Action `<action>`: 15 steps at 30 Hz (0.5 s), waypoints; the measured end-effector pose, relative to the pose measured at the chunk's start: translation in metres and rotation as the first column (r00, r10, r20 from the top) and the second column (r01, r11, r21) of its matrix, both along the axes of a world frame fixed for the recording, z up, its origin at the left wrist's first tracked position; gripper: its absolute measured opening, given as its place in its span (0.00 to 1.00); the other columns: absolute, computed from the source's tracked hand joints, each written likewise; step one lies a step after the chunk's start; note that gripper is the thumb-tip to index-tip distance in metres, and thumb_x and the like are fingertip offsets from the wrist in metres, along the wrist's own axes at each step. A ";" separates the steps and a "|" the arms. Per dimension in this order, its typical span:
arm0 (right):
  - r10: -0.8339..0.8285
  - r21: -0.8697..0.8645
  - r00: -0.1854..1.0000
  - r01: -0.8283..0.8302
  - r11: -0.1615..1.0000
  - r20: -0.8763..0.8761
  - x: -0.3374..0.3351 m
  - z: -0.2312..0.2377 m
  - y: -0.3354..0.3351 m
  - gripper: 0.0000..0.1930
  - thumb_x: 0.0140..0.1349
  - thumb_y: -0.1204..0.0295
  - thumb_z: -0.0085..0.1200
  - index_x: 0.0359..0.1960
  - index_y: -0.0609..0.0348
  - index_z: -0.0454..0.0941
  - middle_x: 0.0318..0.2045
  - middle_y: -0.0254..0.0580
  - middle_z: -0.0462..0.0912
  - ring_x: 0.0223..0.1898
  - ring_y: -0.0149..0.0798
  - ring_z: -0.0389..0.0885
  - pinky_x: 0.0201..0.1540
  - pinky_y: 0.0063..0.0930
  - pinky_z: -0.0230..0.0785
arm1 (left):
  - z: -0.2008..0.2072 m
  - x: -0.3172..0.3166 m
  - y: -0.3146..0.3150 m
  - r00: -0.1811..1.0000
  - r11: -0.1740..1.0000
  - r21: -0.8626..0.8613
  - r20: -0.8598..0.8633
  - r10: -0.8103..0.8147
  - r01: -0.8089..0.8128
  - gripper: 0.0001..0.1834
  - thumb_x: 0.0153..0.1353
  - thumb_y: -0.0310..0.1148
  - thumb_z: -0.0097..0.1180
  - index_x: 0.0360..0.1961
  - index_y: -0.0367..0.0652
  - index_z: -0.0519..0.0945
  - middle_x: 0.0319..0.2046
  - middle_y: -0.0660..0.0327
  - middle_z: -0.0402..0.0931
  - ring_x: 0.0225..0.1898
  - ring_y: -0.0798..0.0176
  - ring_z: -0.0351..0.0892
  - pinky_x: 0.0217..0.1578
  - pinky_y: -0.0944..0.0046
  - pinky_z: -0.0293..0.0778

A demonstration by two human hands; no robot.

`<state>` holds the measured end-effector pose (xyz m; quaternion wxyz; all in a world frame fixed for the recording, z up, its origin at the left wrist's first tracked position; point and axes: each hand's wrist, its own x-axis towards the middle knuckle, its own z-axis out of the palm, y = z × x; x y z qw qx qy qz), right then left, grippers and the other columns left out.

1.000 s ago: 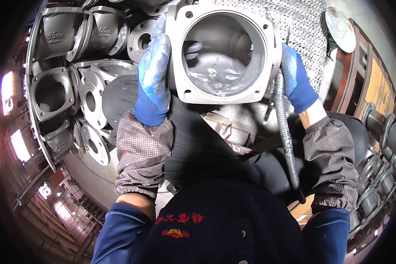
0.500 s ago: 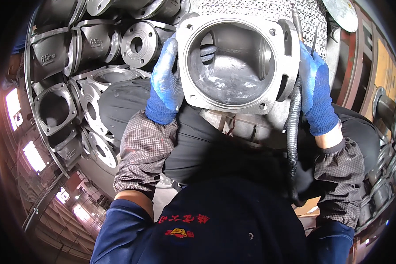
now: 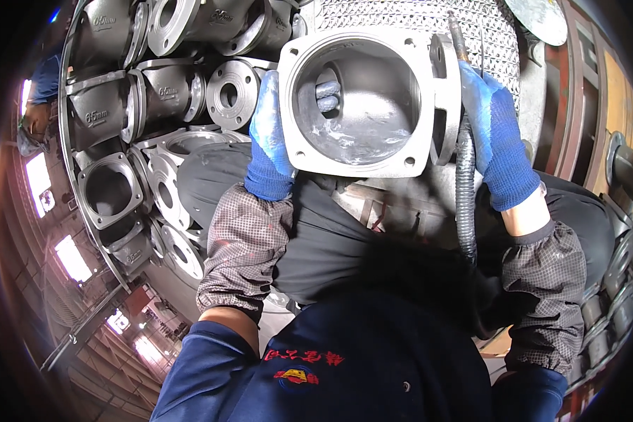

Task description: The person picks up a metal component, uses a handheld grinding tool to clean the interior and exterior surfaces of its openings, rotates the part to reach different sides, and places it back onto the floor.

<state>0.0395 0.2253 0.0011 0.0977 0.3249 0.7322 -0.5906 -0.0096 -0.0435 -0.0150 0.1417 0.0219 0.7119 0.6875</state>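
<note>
Grey cast valve body [image 3: 362, 105], square flange, hollow (dusty inside); left hand [image 3: 271, 141], right hand [image 3: 496, 133] grip clenched on sides.

Grey cast valve bodies [image 3: 137, 105] with round flanges lie stacked at the left, a perforated metal mesh sheet [image 3: 401, 17] spans the top, and wooden framing [image 3: 598, 105] stands right.

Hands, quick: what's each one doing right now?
Left hand: closed on the left edge of the grey cast valve body.
Right hand: against the casting's right flange, also holding a hose-fed tool.
</note>
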 end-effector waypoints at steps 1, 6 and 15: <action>-0.027 -0.039 0.999 0.028 0.999 0.034 0.001 0.004 -0.002 0.17 0.67 0.65 0.44 0.46 0.70 0.73 0.32 0.44 0.76 0.34 0.31 0.74 0.39 0.26 0.67 | 0.002 0.000 0.001 0.996 0.993 0.113 0.086 0.035 -0.045 0.22 0.71 0.40 0.38 0.58 0.38 0.68 0.54 0.55 0.72 0.53 0.61 0.73 0.56 0.63 0.69; -0.108 -0.235 0.994 0.102 0.967 -0.010 0.012 0.016 -0.002 0.20 0.67 0.62 0.46 0.47 0.70 0.74 0.35 0.42 0.78 0.39 0.32 0.76 0.44 0.24 0.68 | 0.011 -0.001 0.007 0.965 0.952 0.272 0.251 0.074 -0.143 0.22 0.71 0.41 0.38 0.58 0.37 0.68 0.54 0.55 0.72 0.53 0.62 0.73 0.56 0.63 0.70; -0.145 -0.080 0.960 0.130 0.988 -0.239 0.037 0.078 -0.005 0.22 0.64 0.63 0.51 0.52 0.69 0.71 0.29 0.41 0.83 0.16 0.21 0.68 0.21 0.13 0.61 | 0.028 0.008 -0.002 0.972 0.993 0.105 0.232 0.022 -0.047 0.25 0.72 0.43 0.32 0.59 0.36 0.66 0.53 0.53 0.72 0.52 0.63 0.75 0.54 0.63 0.71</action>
